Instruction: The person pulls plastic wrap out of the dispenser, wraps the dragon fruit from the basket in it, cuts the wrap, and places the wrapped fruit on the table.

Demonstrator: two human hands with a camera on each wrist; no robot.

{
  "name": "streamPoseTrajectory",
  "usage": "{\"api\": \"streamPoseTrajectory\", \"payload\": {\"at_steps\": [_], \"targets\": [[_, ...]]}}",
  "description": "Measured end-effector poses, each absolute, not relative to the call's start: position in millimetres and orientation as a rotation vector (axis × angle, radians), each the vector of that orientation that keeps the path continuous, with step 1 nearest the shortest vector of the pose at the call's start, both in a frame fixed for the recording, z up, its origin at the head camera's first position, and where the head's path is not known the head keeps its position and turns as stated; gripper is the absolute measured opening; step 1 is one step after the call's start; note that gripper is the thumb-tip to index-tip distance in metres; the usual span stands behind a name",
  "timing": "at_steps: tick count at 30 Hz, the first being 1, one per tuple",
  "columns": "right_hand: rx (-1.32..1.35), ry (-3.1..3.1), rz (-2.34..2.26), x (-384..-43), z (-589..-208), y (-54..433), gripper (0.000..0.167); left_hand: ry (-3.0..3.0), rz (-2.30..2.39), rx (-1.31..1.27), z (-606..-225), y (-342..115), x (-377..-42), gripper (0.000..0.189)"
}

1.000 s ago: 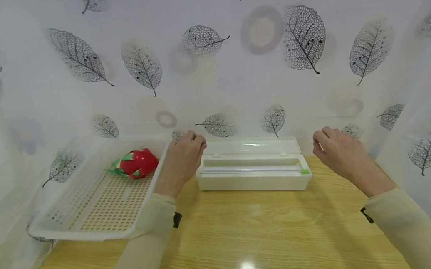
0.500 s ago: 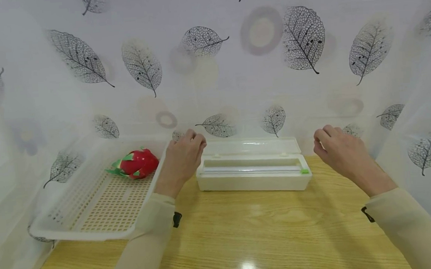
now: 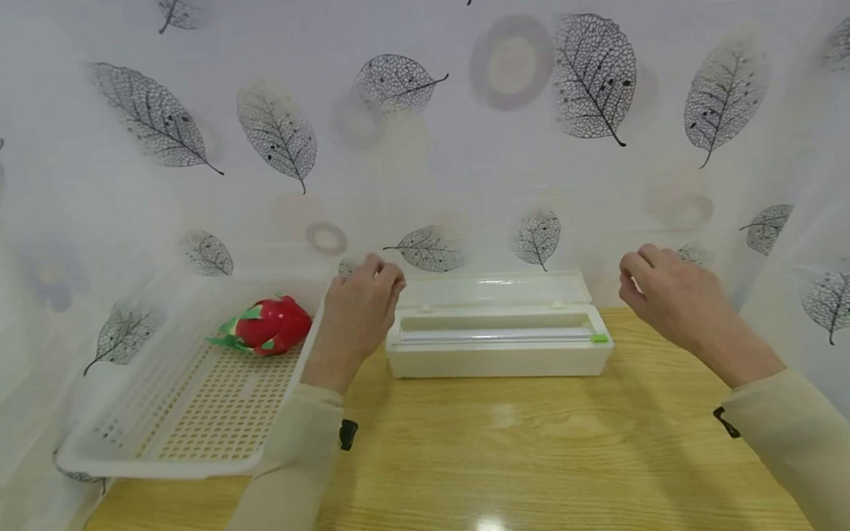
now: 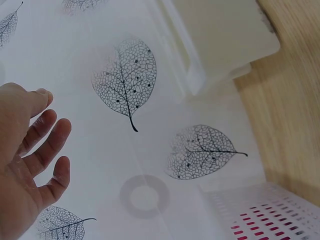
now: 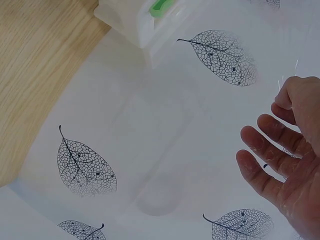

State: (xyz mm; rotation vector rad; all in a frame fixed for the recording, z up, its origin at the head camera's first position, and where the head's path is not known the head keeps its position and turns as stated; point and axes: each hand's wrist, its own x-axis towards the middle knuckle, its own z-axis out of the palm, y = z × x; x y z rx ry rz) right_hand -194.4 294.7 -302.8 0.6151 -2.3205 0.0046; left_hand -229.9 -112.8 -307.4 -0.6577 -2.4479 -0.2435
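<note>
- The white plastic basket is best left unknocked, as its rim is passed closely by the left sleeve; its floor is perforated in a neat grid.
- A dragon fruit, rounded, glossy red and green-scaled, is laid towards the basket's far right corner.
- The left hand is raised between basket and box, well apart from the other, its fingers bent; whether anything thin is pinched cannot be told.
- The long white box is set on the wood-grained table, its clear lid tipped back; a smooth pale roll is seated inside, and a green piece is fitted at the front right.
- The right hand is raised beyond the box, fingers bent; pale glints are seen by its thumb, but a grip on clear film cannot be confirmed. Any film would best be drawn evenly, with both hands level, so that creasing is avoided.
</note>
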Motion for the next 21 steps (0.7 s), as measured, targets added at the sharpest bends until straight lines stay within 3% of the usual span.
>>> {"api": "streamPoseTrajectory", "payload": {"at_steps": [21], "targets": [[0.648,-2.239,-0.009,-194.9,-300.7,295.1,0.010,-2.418,-0.234,-0.643,-303.3,-112.3,-227.4,0.014]]}}
